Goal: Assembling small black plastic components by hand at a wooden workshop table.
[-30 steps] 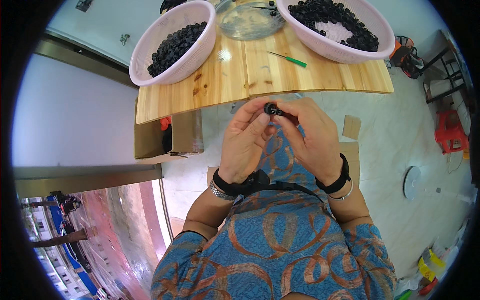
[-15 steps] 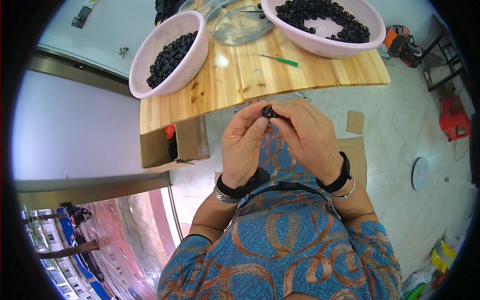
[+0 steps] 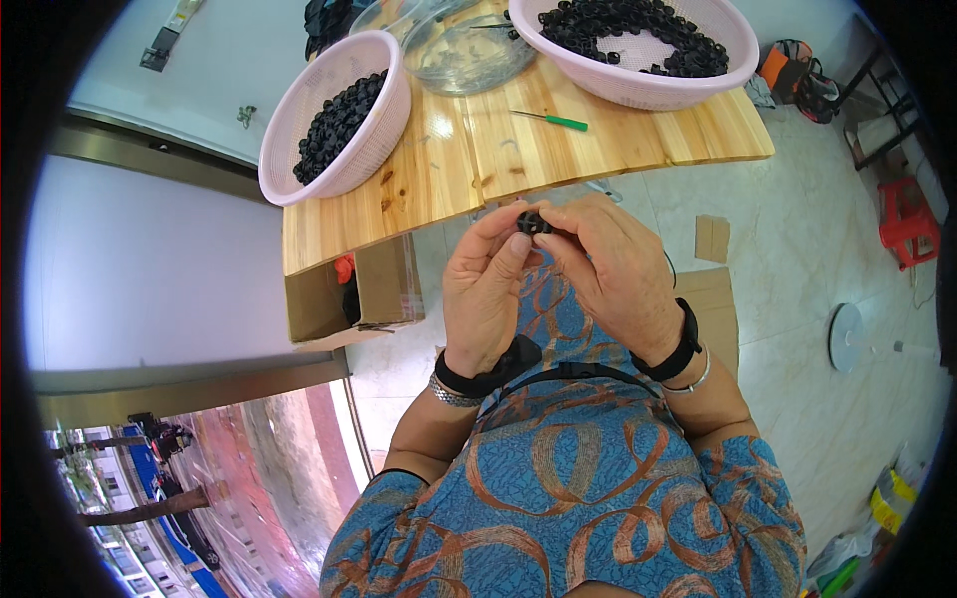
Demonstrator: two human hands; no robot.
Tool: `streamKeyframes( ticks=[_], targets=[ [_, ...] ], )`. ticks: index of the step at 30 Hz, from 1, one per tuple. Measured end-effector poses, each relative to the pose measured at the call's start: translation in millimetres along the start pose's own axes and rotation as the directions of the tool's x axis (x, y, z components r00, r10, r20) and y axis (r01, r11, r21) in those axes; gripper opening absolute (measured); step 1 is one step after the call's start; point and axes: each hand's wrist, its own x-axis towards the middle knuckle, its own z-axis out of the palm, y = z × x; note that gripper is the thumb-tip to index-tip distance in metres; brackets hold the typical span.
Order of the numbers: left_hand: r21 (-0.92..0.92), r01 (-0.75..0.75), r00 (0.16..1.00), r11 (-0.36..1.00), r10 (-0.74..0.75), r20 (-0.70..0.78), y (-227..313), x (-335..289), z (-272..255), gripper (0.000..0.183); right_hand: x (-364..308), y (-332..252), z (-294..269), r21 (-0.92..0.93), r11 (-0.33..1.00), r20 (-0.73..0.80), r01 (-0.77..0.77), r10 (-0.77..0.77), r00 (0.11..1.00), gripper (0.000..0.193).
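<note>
A small black part (image 3: 531, 223) sits between the fingertips of the left hand (image 3: 481, 299) and the right hand (image 3: 620, 274), just off the near edge of the desk (image 3: 439, 189). It lies directly in the fingers' grip, so neither hand is nearer: the left thumb and fingers pinch it from the left, the right thumb and forefinger from the right, with hardly any gap beyond the part's own width. It looks roundish, and its long axis cannot be told, since the fingers cover much of it.

On the desk stand a left pink basket (image 3: 377, 149) and a right pink basket (image 3: 638, 92), both holding black pieces, with a green-handled screwdriver (image 3: 566, 123) lying between them, well apart from the hands.

Compared with a second ago, the part is turned: a smooth round side faced up then, a ribbed, hollow-looking side now. Both hands keep their pinch, and the screwdriver remains on the desk.
</note>
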Motion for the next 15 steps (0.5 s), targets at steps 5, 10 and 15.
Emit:
streamKeyframes(
  ticks=[5,10,15],
  targets=[
    [-0.054,0.037,0.999,0.998,-0.038,-0.024,-0.4,-0.2,-0.9,0.027,-0.4,0.0,0.2,-0.008,1.000,-0.011,0.002,-0.002,1.000,0.019],
    [-0.019,0.014,1.000,1.000,-0.014,0.002,-1.8,-0.5,-2.6,0.026,-0.9,-0.4,0.3,-0.007,1.000,-0.022,-0.019,0.019,1.000,0.019],
    [-0.041,0.025,1.000,0.999,-0.025,0.002,-1.7,-0.6,-1.4,0.026,-1.3,-0.4,-0.7,0.023,0.998,-0.017,-0.050,0.051,0.999,0.019]
  ],
)
